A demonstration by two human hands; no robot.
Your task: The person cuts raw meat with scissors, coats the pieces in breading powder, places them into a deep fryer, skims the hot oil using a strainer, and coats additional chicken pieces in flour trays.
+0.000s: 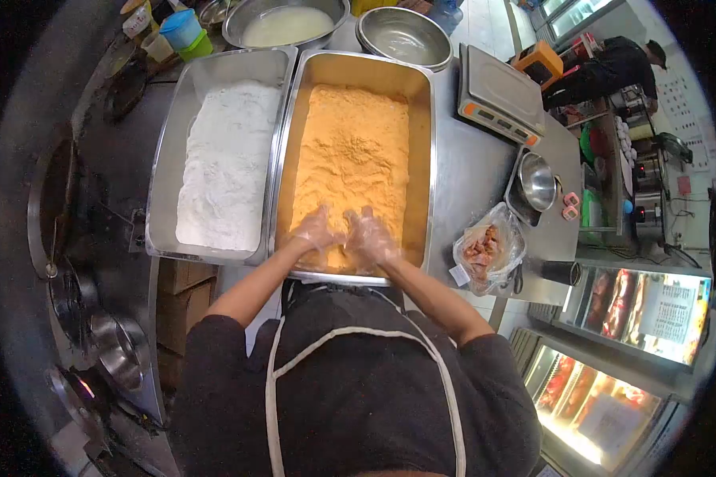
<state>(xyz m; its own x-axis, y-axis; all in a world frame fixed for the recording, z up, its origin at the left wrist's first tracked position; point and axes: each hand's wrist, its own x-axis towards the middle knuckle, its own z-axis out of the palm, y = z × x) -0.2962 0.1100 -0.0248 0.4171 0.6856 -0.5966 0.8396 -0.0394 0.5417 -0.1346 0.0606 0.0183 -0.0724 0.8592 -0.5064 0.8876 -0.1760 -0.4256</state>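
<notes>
A deep metal pan (pixel 429 183) holds a thick bed of orange powder (pixel 358 135) with a rumpled surface. Both my hands wear clear plastic gloves and rest in the powder at the pan's near end. My left hand (pixel 315 230) touches it with the fingers stretched forward and apart. Close beside it, my right hand (pixel 370 238) has its fingers spread in the powder, the tips partly sunk. No object shows in either hand. Against the left side of this pan stands a second metal pan (pixel 163 191) with white powder (pixel 227 167).
At the far end stand a basin of cloudy liquid (pixel 286 28) and a metal bowl (pixel 404 37). To the right are a scale (pixel 501 87), a small steel bowl (pixel 535 181) and a plastic bag of meat pieces (pixel 489 248). Another person (pixel 605 71) stands at the far right.
</notes>
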